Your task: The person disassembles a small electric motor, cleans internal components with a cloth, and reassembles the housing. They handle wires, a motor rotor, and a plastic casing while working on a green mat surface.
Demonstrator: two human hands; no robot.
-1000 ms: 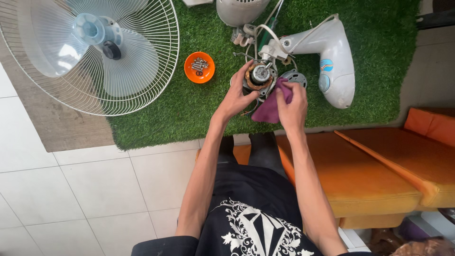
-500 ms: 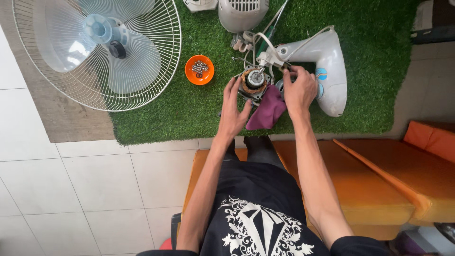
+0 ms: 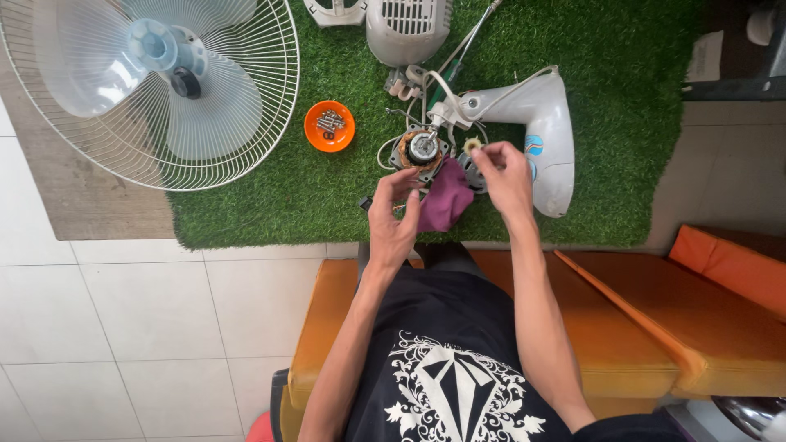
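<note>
A fan motor (image 3: 422, 150) with copper windings lies on the green turf mat (image 3: 270, 205), wires running from it to a white fan neck housing (image 3: 536, 123). A purple cloth (image 3: 446, 205) lies just in front of the motor. My left hand (image 3: 393, 219) reaches to the motor's near edge, fingertips touching it, fingers loosely apart. My right hand (image 3: 506, 176) is to the right of the motor and pinches a small pale ring-shaped part (image 3: 472, 147) between thumb and forefinger.
An orange bowl of screws (image 3: 329, 125) sits left of the motor. A wire fan guard with clear blades (image 3: 155, 82) lies at the far left. A white rear motor cover (image 3: 407, 29) is at the top. I sit on an orange bench (image 3: 655, 327) over a tiled floor.
My right hand has left the purple cloth and now pinches the small pale part. My left hand has slid off the motor's top to its near edge.
</note>
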